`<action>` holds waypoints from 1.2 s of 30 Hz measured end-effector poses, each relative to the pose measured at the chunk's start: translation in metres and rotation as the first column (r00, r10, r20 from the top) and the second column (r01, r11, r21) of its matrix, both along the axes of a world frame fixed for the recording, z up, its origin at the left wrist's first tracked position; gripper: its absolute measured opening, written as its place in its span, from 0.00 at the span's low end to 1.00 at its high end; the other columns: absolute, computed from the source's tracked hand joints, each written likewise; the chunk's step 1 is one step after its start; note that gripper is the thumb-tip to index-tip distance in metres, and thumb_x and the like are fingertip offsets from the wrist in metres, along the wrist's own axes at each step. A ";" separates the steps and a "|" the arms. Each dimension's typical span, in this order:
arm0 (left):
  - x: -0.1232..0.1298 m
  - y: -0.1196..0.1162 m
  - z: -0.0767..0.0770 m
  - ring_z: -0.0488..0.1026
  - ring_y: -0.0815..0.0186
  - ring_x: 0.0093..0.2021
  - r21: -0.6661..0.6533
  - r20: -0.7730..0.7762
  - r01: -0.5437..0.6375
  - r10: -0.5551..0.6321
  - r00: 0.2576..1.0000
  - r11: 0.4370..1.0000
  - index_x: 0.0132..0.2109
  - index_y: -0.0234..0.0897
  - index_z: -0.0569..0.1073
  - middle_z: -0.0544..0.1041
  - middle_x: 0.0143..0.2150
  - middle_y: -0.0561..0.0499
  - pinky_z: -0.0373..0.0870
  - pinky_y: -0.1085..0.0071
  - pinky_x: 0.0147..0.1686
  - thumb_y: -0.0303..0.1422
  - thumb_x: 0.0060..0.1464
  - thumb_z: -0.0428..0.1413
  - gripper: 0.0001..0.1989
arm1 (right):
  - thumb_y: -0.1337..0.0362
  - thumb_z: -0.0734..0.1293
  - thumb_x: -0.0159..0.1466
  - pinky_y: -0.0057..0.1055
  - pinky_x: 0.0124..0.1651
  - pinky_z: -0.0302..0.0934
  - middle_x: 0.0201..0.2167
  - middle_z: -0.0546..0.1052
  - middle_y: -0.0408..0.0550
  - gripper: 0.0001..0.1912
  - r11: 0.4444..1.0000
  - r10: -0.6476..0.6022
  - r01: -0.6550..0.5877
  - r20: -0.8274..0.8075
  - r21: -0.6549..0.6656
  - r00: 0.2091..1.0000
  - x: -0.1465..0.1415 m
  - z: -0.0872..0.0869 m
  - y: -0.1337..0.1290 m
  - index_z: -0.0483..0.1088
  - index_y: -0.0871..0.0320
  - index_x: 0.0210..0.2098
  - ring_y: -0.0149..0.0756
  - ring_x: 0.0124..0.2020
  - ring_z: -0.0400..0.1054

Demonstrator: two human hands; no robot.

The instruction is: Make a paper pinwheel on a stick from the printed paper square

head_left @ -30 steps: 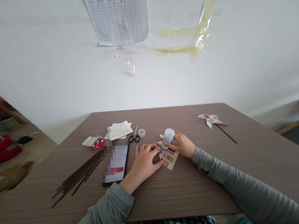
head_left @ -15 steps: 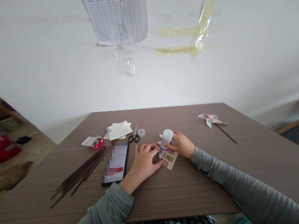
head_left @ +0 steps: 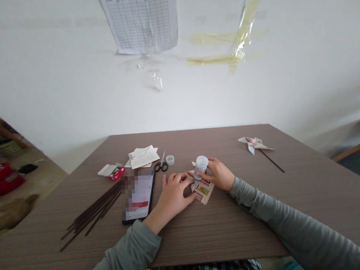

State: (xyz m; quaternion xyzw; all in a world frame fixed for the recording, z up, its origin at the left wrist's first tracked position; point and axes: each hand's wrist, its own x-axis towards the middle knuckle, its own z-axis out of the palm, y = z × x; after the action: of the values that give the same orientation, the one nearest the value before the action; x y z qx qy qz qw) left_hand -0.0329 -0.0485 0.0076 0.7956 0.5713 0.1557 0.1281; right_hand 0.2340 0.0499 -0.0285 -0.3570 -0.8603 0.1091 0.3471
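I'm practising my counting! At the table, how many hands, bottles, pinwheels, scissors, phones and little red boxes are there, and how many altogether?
Hands (left hand, right hand): 2
Bottle: 1
Pinwheel: 1
Scissors: 1
Phone: 1
Little red box: 1
Total: 7

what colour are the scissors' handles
The scissors' handles are black, seen best in the head view.

LH (head_left: 175,191) spread; RH (head_left: 220,174) curled
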 end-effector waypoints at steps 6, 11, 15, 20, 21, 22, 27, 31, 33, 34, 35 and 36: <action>0.001 0.000 0.002 0.79 0.28 0.82 -0.015 -0.012 0.004 -0.004 1.000 1.000 0.70 0.55 0.94 0.89 0.77 0.40 0.59 0.08 0.89 0.43 0.72 0.79 0.23 | 0.51 0.84 0.81 0.59 0.75 0.83 0.47 0.96 0.53 0.10 0.999 -0.024 0.025 0.037 -0.023 0.999 -0.002 0.004 -0.003 0.91 0.49 0.52 0.62 0.57 0.93; 0.000 0.001 -0.001 0.80 0.28 0.81 0.000 -0.026 0.010 -0.010 1.000 1.000 0.71 0.57 0.94 0.89 0.77 0.39 0.61 0.08 0.88 0.45 0.73 0.79 0.23 | 0.52 0.85 0.79 0.57 0.73 0.84 0.49 0.96 0.53 0.08 0.999 -0.031 0.031 -0.010 -0.037 0.999 -0.002 0.005 -0.004 0.91 0.48 0.51 0.61 0.57 0.92; 0.001 -0.001 0.003 0.80 0.27 0.83 -0.011 -0.031 -0.001 0.001 1.000 1.000 0.71 0.56 0.94 0.89 0.78 0.39 0.60 0.08 0.89 0.43 0.73 0.79 0.23 | 0.52 0.86 0.77 0.55 0.69 0.85 0.45 0.95 0.52 0.08 0.998 -0.024 0.019 -0.080 -0.052 0.997 -0.002 0.005 -0.004 0.90 0.46 0.48 0.60 0.53 0.91; 0.003 -0.003 0.006 0.79 0.30 0.84 -0.034 -0.045 -0.005 0.004 0.999 0.999 0.73 0.55 0.93 0.89 0.79 0.39 0.59 0.09 0.90 0.41 0.74 0.78 0.23 | 0.45 0.84 0.76 0.54 0.62 0.87 0.46 0.96 0.54 0.14 0.983 -0.056 0.007 -0.261 -0.185 0.964 0.000 0.009 -0.006 0.91 0.49 0.47 0.61 0.51 0.93; 0.003 -0.004 0.007 0.79 0.31 0.84 -0.035 -0.046 -0.002 0.000 0.999 0.999 0.73 0.55 0.93 0.88 0.79 0.39 0.59 0.09 0.90 0.41 0.75 0.77 0.23 | 0.42 0.83 0.77 0.54 0.61 0.88 0.46 0.96 0.55 0.18 0.974 -0.069 -0.005 -0.317 -0.225 0.946 0.001 0.009 -0.006 0.91 0.49 0.47 0.61 0.50 0.93; 0.003 -0.004 0.007 0.79 0.31 0.84 -0.038 -0.048 0.002 -0.004 0.999 0.999 0.73 0.55 0.93 0.88 0.79 0.39 0.59 0.09 0.90 0.41 0.75 0.77 0.23 | 0.38 0.82 0.77 0.54 0.60 0.88 0.46 0.96 0.56 0.22 0.965 -0.086 -0.015 -0.371 -0.261 0.925 0.002 0.009 -0.006 0.91 0.50 0.47 0.61 0.49 0.93; 0.004 -0.004 0.009 0.78 0.30 0.84 -0.050 -0.056 0.001 -0.004 0.998 0.999 0.73 0.51 0.93 0.88 0.79 0.37 0.57 0.08 0.90 0.41 0.76 0.76 0.23 | 0.23 0.82 0.71 0.61 0.61 0.89 0.45 0.96 0.60 0.36 0.941 -0.168 -0.029 -0.538 -0.338 0.826 0.004 0.004 0.000 0.90 0.51 0.43 0.64 0.49 0.94; 0.003 -0.003 0.007 0.80 0.29 0.82 -0.022 -0.059 0.001 -0.002 0.998 1.000 0.72 0.52 0.94 0.89 0.78 0.38 0.61 0.08 0.89 0.42 0.74 0.78 0.23 | 0.22 0.83 0.69 0.66 0.68 0.88 0.48 0.97 0.60 0.36 0.945 -0.204 0.008 -0.568 -0.327 0.798 0.007 -0.001 0.005 0.91 0.50 0.44 0.68 0.54 0.94; 0.002 -0.002 0.005 0.80 0.29 0.81 -0.007 -0.057 0.003 -0.003 0.998 1.000 0.71 0.53 0.94 0.89 0.77 0.38 0.62 0.08 0.88 0.42 0.74 0.78 0.23 | 0.25 0.84 0.70 0.67 0.75 0.85 0.51 0.98 0.59 0.33 0.953 -0.195 0.017 -0.573 -0.301 0.796 0.009 -0.001 0.007 0.93 0.49 0.48 0.68 0.59 0.94; 0.001 -0.001 0.003 0.80 0.29 0.81 0.001 -0.052 0.006 -0.005 0.999 1.000 0.71 0.54 0.94 0.89 0.77 0.38 0.63 0.07 0.87 0.42 0.73 0.78 0.23 | 0.27 0.84 0.70 0.66 0.77 0.84 0.53 0.98 0.59 0.32 0.957 -0.183 0.011 -0.576 -0.289 0.797 0.010 -0.001 0.009 0.94 0.49 0.52 0.68 0.62 0.93; 0.000 0.000 0.001 0.81 0.29 0.80 0.008 -0.043 0.009 -0.008 0.999 1.000 0.71 0.54 0.94 0.90 0.77 0.39 0.63 0.07 0.87 0.42 0.73 0.79 0.23 | 0.30 0.85 0.71 0.65 0.79 0.83 0.55 0.97 0.59 0.32 0.960 -0.170 0.001 -0.580 -0.281 0.796 0.011 -0.001 0.010 0.94 0.49 0.56 0.67 0.64 0.93; -0.001 0.000 -0.001 0.81 0.29 0.80 0.016 -0.033 0.011 -0.011 0.999 1.000 0.71 0.55 0.94 0.90 0.77 0.39 0.63 0.08 0.87 0.43 0.72 0.79 0.23 | 0.32 0.86 0.71 0.63 0.79 0.83 0.58 0.97 0.59 0.32 0.961 -0.159 -0.012 -0.588 -0.276 0.793 0.012 -0.001 0.011 0.94 0.49 0.60 0.66 0.66 0.92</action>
State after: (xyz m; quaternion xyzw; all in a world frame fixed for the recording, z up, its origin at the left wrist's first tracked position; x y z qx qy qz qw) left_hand -0.0338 -0.0482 0.0069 0.8021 0.5677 0.1466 0.1134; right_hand 0.2461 0.0611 -0.0294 -0.3801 -0.6669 0.3180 0.5564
